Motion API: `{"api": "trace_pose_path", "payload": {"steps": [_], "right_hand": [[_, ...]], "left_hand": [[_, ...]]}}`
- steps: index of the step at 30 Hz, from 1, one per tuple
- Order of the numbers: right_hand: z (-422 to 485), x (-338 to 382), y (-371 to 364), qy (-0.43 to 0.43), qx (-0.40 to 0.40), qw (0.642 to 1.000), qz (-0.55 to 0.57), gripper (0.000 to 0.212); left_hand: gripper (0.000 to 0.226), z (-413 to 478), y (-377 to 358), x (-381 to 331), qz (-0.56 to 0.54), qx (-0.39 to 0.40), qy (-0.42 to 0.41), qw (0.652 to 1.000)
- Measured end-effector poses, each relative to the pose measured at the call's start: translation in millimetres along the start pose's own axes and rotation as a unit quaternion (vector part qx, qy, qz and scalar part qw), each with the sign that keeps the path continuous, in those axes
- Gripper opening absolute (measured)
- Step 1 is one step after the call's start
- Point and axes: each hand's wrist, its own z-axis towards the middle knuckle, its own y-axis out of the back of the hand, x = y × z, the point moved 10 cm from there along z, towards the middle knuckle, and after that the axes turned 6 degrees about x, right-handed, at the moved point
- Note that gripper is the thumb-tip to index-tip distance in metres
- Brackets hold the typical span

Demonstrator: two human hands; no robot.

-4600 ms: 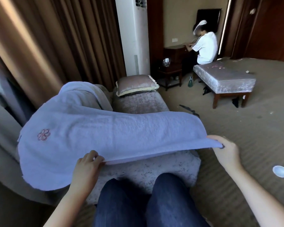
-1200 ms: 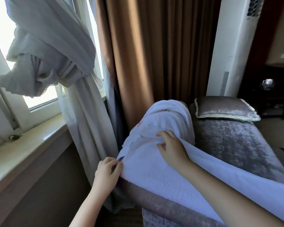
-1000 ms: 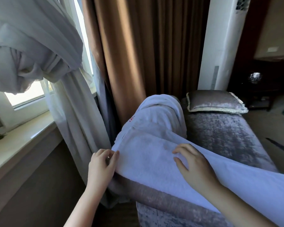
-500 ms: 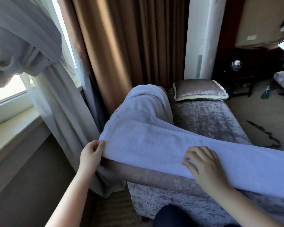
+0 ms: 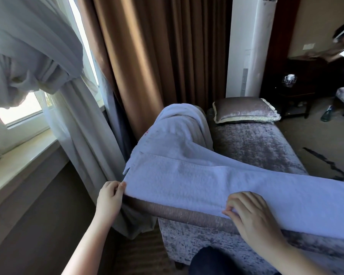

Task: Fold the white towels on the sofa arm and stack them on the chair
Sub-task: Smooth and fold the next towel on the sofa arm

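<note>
Early on, it seems: the white towel (image 5: 197,181) lies folded lengthwise along the sofa arm (image 5: 187,212) at lower centre, left hand (image 5: 109,197) pinching its left corner, right hand (image 5: 252,217) pinching its near edge; a second towel (image 5: 179,132) lies behind, and no chair stack shows.

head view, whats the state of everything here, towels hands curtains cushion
front towel, spread flat along the sofa arm
back towel, draped over the arm's far end
left hand, pinches the front towel's end
right hand, pinches its near edge
sheer curtain, tied up in a knot
brown curtain, hanging in folds
cushion, lying flat on the seat
</note>
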Motion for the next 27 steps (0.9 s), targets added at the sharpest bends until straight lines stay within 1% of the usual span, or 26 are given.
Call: {"api": "trace_pose_path", "payload": {"steps": [2, 4, 5, 7, 9, 11, 13, 15, 16, 17, 19, 20, 21, 22, 23, 24, 25, 27], "right_hand": [[0, -3, -2, -0.004, 0.012, 1.000, 0.005, 0.023], [1, -6, -4, 0.001, 0.026, 1.000, 0.009, 0.025], [3, -8, -3, 0.002, 0.025, 1.000, 0.015, 0.029], [13, -17, 4, -0.020, 0.004, 0.999, 0.030, 0.044], [26, -35, 9, -0.065, -0.006, 0.998, 0.016, 0.054], [32, -55, -4, -0.117, 0.044, 0.991, -0.039, 0.054], [25, -70, -19, -0.158, 0.101, 0.977, -0.099, 0.061], [11, -77, -26, -0.181, 0.114, 0.970, -0.112, 0.072], [6, -77, -26, -0.184, 0.114, 0.970, -0.113, 0.074], [4, -77, -26, -0.184, 0.114, 0.970, -0.112, 0.073], [5, -76, -25, -0.177, 0.113, 0.973, -0.095, 0.072], [5, -75, -22, -0.167, 0.104, 0.977, -0.078, 0.070], [3, -75, -14, -0.153, 0.083, 0.983, -0.058, 0.067], [-1, -75, -2, -0.138, 0.057, 0.988, -0.043, 0.063], [-9, -78, 12, -0.125, 0.031, 0.991, -0.035, 0.057], [-21, -83, 28, -0.116, 0.005, 0.993, -0.034, 0.051], [-37, -91, 46, -0.114, -0.019, 0.992, -0.041, 0.044], [-77, -114, 80, -0.137, -0.057, 0.986, -0.070, 0.034]], "left_hand": [[0.024, 0, 3, 0, 0.017, -0.008, -0.006, 1.000], [0.020, 2, 5, -1, -0.002, -0.011, 0.003, 1.000], [0.019, 3, 5, -3, -0.020, -0.007, 0.010, 1.000], [0.020, 8, 4, -14, -0.043, 0.003, 0.007, 0.999], [0.018, 16, 3, -29, -0.019, 0.010, -0.015, 1.000], [0.016, 24, 1, -40, 0.010, 0.001, -0.034, 0.999], [0.017, 30, -1, -39, 0.020, -0.019, -0.033, 0.999], [0.015, 30, -5, -31, 0.039, -0.029, -0.022, 0.999], [0.014, 28, -6, -29, 0.064, -0.040, -0.021, 0.997], [0.013, 24, -3, -32, 0.111, -0.068, -0.033, 0.991], [0.016, 9, 3, -52, 0.211, -0.152, -0.090, 0.961], [0.019, -4, 2, -71, 0.229, -0.191, -0.134, 0.945], [0.019, -20, -5, -94, 0.222, -0.213, -0.188, 0.933], [0.019, -37, -21, -120, 0.206, -0.203, -0.249, 0.924], [0.020, -57, -44, -145, 0.189, -0.166, -0.311, 0.917], [0.020, -78, -74, -167, 0.178, -0.110, -0.368, 0.906], [0.018, -103, -105, -184, 0.177, -0.061, -0.420, 0.888], [0.008, -151, -160, -205, 0.180, 0.004, -0.503, 0.845]]}}
